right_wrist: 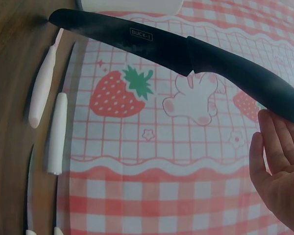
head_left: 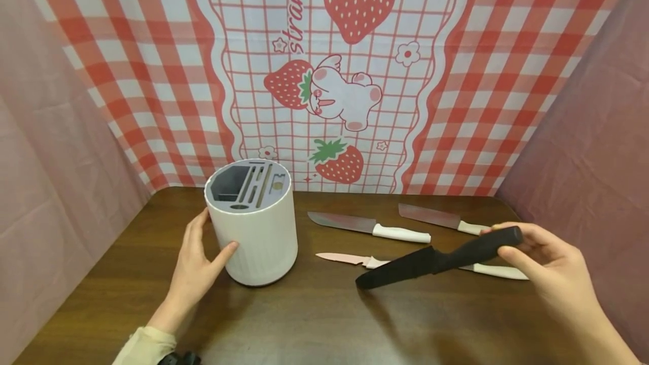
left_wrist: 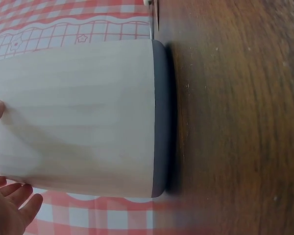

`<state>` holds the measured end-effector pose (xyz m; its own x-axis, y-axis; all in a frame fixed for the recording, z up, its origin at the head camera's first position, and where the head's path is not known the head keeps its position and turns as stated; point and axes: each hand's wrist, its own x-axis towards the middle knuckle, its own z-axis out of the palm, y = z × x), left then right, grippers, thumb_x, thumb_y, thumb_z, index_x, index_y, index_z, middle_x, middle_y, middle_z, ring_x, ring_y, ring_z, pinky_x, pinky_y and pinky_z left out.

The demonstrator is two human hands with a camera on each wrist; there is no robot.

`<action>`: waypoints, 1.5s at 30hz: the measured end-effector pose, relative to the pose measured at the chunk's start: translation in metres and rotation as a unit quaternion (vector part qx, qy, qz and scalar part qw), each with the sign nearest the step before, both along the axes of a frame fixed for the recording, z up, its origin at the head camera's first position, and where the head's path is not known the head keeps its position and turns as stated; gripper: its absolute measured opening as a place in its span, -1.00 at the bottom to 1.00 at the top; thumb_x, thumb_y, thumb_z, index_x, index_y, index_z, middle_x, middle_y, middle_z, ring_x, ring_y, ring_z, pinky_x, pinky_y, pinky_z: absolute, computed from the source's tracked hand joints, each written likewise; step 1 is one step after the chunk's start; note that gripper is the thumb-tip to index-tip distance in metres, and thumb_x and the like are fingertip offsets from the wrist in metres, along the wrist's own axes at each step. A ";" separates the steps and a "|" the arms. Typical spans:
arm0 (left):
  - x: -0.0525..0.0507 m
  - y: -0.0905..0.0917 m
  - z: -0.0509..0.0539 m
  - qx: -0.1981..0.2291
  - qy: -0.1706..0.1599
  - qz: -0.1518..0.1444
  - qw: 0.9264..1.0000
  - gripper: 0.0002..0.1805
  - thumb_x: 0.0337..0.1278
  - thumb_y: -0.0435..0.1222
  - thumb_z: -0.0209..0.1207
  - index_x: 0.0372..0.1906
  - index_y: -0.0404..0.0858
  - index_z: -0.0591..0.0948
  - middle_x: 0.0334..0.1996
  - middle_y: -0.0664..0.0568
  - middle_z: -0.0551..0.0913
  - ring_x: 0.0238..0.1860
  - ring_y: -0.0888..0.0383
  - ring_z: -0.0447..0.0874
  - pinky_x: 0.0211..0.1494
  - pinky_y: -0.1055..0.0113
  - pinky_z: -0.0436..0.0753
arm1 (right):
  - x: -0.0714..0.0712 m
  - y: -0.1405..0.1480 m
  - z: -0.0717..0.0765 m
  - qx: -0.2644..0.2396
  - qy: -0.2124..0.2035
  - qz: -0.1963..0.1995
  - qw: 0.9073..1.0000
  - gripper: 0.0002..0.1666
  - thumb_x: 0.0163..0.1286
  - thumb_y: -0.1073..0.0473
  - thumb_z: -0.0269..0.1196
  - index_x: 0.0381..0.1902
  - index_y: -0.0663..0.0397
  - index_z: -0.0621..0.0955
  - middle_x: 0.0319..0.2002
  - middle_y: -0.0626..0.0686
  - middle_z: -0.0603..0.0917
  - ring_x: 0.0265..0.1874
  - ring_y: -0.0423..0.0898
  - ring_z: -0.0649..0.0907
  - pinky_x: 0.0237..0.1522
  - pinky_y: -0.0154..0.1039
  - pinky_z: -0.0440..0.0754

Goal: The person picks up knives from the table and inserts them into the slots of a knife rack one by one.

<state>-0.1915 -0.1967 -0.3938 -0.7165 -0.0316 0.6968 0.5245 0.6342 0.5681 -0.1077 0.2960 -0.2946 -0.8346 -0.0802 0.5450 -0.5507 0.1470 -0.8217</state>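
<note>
A white round knife block (head_left: pixel 258 246) with a slotted grey top stands upright on the left of the table. My left hand (head_left: pixel 195 263) holds its side, thumb on the front and fingers around the left; in the left wrist view its dark base (left_wrist: pixel 162 120) sits on the wood. My right hand (head_left: pixel 560 266) pinches the end of the black handle of a kitchen knife (head_left: pixel 405 266). This knife is tilted, its tip low and pointing left toward the block. The right wrist view shows lettering on its black blade (right_wrist: pixel 137 36).
On the brown table (head_left: pixel 304 325) lie a white-handled knife (head_left: pixel 400 234), a small pink-bladed knife (head_left: pixel 342 258), a broad-bladed knife (head_left: pixel 431 216) and a pale-handled knife (head_left: pixel 502 271), partly hidden behind the black one. A strawberry-print cloth (head_left: pixel 355 89) hangs behind; pink cloth (head_left: pixel 61 128) flanks the sides.
</note>
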 end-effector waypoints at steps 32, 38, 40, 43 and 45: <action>0.008 0.005 0.019 0.014 0.082 -0.024 0.996 -0.17 -0.21 -0.47 0.31 0.28 -0.40 0.23 0.17 -0.26 0.32 0.17 0.03 0.28 0.18 0.57 0.23 | -0.018 -0.041 0.035 0.036 0.034 0.006 0.999 -0.71 0.11 0.60 0.14 -0.15 0.49 0.51 -0.24 -0.03 0.70 -0.30 -0.21 0.66 -0.31 -0.44 0.59; 0.008 0.007 0.027 0.015 0.121 -0.030 0.992 -0.30 -0.01 -0.27 0.24 0.25 -0.42 0.27 0.18 -0.27 0.32 0.17 0.05 0.28 0.16 0.50 0.27 | -0.020 -0.049 0.040 0.056 0.033 0.003 0.998 -0.71 0.11 0.58 0.16 -0.15 0.47 0.51 -0.25 -0.05 0.70 -0.29 -0.23 0.67 -0.31 -0.41 0.60; 0.008 0.008 0.030 0.017 0.127 -0.029 0.991 -0.31 0.00 -0.26 0.23 0.24 -0.42 0.28 0.18 -0.29 0.33 0.16 0.03 0.28 0.16 0.49 0.27 | -0.022 -0.051 0.041 0.054 0.045 0.012 0.997 -0.71 0.09 0.59 0.17 -0.17 0.46 0.53 -0.25 -0.03 0.70 -0.29 -0.22 0.67 -0.30 -0.42 0.59; 0.009 0.009 0.033 0.015 0.117 -0.025 0.993 -0.31 -0.03 -0.31 0.25 0.25 -0.40 0.29 0.19 -0.28 0.31 0.20 0.02 0.26 0.22 0.50 0.22 | -0.024 -0.055 0.044 0.041 0.061 0.040 0.997 -0.71 0.08 0.61 0.16 -0.18 0.46 0.53 -0.25 0.05 0.69 -0.26 -0.18 0.67 -0.27 -0.43 0.58; 0.009 0.009 0.035 0.011 0.109 -0.021 0.994 -0.30 -0.06 -0.34 0.26 0.25 -0.39 0.29 0.20 -0.28 0.31 0.23 0.01 0.24 0.25 0.50 0.19 | -0.026 -0.057 0.045 0.037 0.065 0.051 0.996 -0.71 0.08 0.62 0.15 -0.18 0.45 0.53 -0.24 0.06 0.69 -0.27 -0.17 0.67 -0.26 -0.43 0.58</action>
<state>-0.1823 -0.1874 -0.3587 -0.5498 -0.0224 0.8350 0.6618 0.5983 0.4518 -0.1335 0.2387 -0.2498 -0.7423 -0.2052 0.6379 -0.6674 0.1413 -0.7311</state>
